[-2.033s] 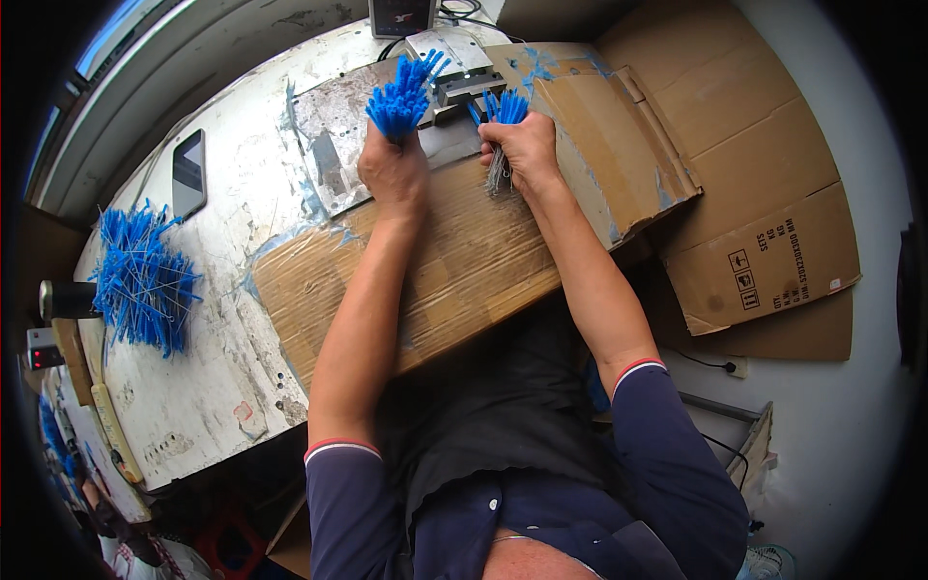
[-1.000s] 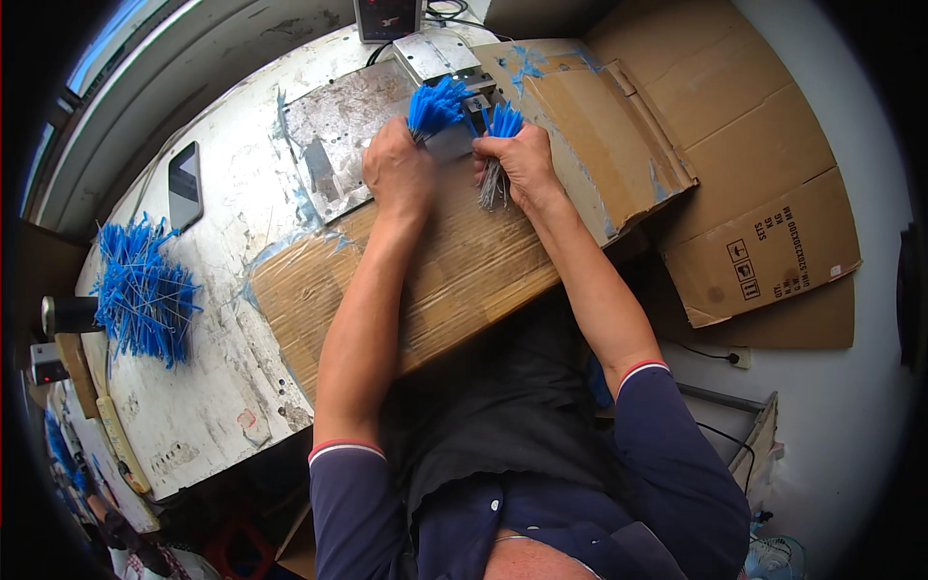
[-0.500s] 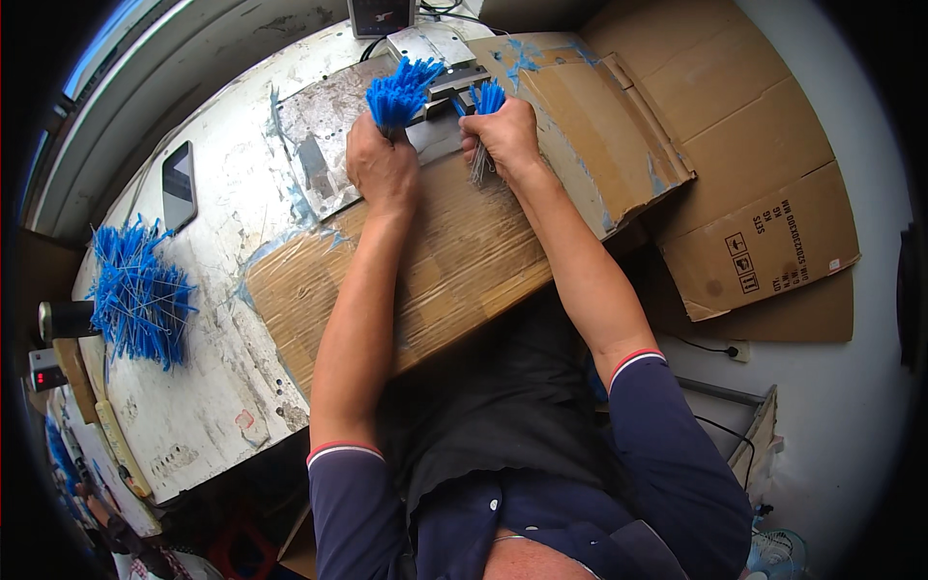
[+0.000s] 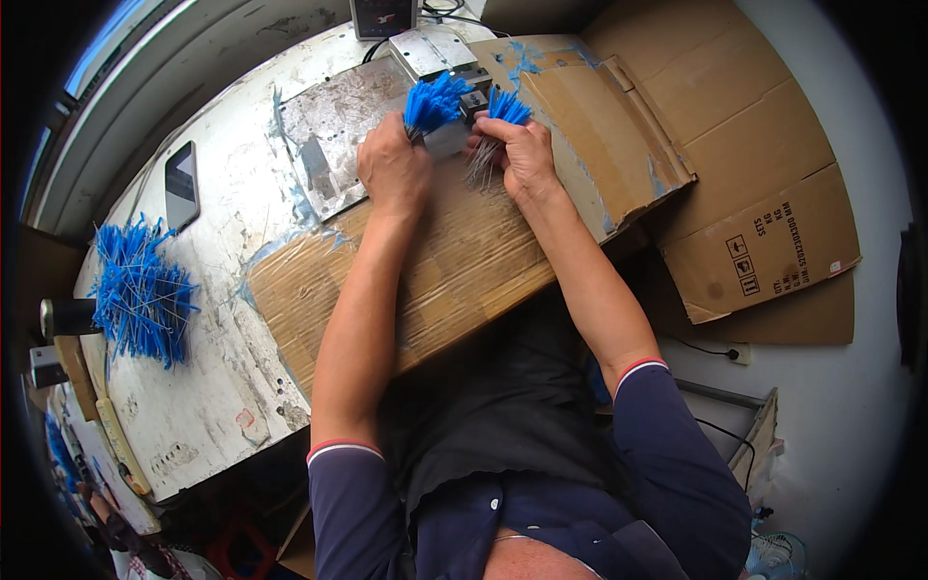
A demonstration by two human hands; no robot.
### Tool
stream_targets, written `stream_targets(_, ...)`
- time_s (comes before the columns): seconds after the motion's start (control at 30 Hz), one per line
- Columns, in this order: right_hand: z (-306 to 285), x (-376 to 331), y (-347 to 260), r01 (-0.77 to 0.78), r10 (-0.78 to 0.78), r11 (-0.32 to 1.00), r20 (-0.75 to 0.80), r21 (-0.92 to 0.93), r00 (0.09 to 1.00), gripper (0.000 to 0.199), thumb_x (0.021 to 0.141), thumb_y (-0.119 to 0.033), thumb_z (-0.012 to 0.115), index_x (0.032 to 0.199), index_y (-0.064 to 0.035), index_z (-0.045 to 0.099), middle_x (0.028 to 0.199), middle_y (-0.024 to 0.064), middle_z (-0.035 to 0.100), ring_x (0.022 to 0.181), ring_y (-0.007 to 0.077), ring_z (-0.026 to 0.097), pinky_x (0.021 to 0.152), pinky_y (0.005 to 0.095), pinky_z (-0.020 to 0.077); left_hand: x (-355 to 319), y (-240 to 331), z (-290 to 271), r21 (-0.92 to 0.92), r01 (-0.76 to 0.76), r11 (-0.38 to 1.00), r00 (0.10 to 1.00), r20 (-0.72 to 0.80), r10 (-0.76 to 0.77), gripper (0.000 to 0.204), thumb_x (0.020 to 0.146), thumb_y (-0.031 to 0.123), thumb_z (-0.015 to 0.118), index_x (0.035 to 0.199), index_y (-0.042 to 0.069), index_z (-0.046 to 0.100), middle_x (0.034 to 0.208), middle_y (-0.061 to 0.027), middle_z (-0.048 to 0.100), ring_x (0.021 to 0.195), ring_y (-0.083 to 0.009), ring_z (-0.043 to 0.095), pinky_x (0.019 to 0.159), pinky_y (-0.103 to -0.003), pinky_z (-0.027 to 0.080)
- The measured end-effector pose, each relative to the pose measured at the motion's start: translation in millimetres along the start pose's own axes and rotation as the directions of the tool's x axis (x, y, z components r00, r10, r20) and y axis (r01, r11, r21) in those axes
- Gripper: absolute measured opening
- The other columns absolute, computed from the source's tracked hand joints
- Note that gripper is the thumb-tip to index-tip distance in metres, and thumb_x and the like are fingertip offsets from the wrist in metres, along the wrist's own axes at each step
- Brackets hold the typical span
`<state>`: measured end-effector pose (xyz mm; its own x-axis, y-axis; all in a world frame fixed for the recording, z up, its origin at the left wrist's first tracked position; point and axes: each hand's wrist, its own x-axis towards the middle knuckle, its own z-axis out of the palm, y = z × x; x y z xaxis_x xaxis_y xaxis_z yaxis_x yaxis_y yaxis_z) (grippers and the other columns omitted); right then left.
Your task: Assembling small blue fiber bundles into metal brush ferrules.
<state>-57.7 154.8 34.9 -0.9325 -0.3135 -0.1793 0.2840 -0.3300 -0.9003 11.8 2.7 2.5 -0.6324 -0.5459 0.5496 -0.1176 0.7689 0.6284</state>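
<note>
My left hand [image 4: 394, 172] is closed round a thick bunch of blue-tipped wires [image 4: 435, 101], their blue ends fanning out above the fist. To its right, my right hand [image 4: 522, 155] pinches a smaller bundle of blue-tipped wires [image 4: 508, 106], with thin bare metal ends [image 4: 481, 164] hanging below the fingers. Both hands are above the far edge of a taped cardboard sheet [image 4: 454, 232], close to a small metal fixture [image 4: 474, 100] partly hidden by the bunches. On the left of the table lies a large loose pile of the same wires [image 4: 145, 295].
A phone [image 4: 181, 184] and a worn metal plate [image 4: 338, 126] lie on the white table [image 4: 232, 242]. A dark cylinder [image 4: 68, 318] is beside the pile. At the back stands a dark box-shaped device [image 4: 384, 17] with cables. Cardboard [image 4: 764, 193] rises on the right.
Both hands have shifted slightly right and toward me with their bunches. The left bunch now tilts to the right, and the right hand's bare wire ends are more spread.
</note>
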Motion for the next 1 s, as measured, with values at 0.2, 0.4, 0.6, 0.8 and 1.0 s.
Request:
stream_targets(0.2,2.1,0.1,4.6,0.038,-0.038,0.999,0.108,0.006,0.993,0.016,0.086,-0.005,0.074,0.101,-0.0002,0.07,0.085,0.0078,0.07,0.066,0.0179,0.068,0.06,0.037,0.0631,-1.4,2.8,0.0,0.059,-0.011,0.998,0.999,0.038,0.009,0.01,0.081,0.01,0.066,0.09,0.008,0.063,0.085,-0.0138,0.068,0.087,-0.0347,0.065,0.079,-0.047,0.046)
stream_targets(0.4,6.0,-6.6,5.0,-0.018,0.043,0.989,0.174,-0.144,0.984,0.01,0.088,-0.007,0.074,0.091,-0.0014,0.066,0.074,0.0061,0.066,0.054,0.0137,0.062,0.046,0.0304,0.0568,-1.0,5.2,0.7,0.121,-0.069,0.99,0.997,0.054,0.062,0.021,0.074,0.005,0.063,0.095,0.007,0.064,0.087,-0.0153,0.068,0.088,-0.0375,0.065,0.081,-0.048,0.047)
stream_targets(0.6,10.8,-12.0,2.1,-0.046,0.082,0.97,0.142,-0.24,0.987,0.015,0.088,-0.013,0.075,0.089,-0.0026,0.064,0.072,0.006,0.065,0.052,0.0124,0.06,0.043,0.0286,0.0529,1.1,-0.2,1.1,0.067,0.02,0.998,1.0,0.012,-0.02,0.01,0.083,0.009,0.065,0.093,0.006,0.065,0.087,-0.0159,0.069,0.085,-0.0404,0.066,0.076,-0.05,0.049)
stream_targets(0.8,20.6,-14.9,2.3,-0.041,0.113,0.937,0.19,-0.346,0.975,0.013,0.09,-0.012,0.073,0.088,-0.0026,0.065,0.069,0.0052,0.064,0.05,0.0122,0.059,0.041,0.0276,0.0495,0.6,-1.6,-0.2,-0.399,0.109,0.91,0.985,-0.081,-0.153,0.018,0.093,0.019,0.072,0.104,0.005,0.071,0.085,-0.0114,0.074,0.075,-0.0216,0.071,0.07,-0.035,0.053)
stream_targets(1.0,24.9,-15.9,7.8,-0.041,0.117,0.947,0.222,-0.319,0.968,0.008,0.091,-0.009,0.069,0.088,-0.0028,0.067,0.07,0.0053,0.065,0.05,0.0122,0.059,0.041,0.0276,0.0496,-3.2,10.4,-7.8,-0.583,0.265,0.768,0.961,0.22,-0.165,0.013,0.092,0.014,0.075,0.1,0.005,0.074,0.079,-0.0024,0.073,0.072,-0.0076,0.063,0.066,-0.028,0.051)
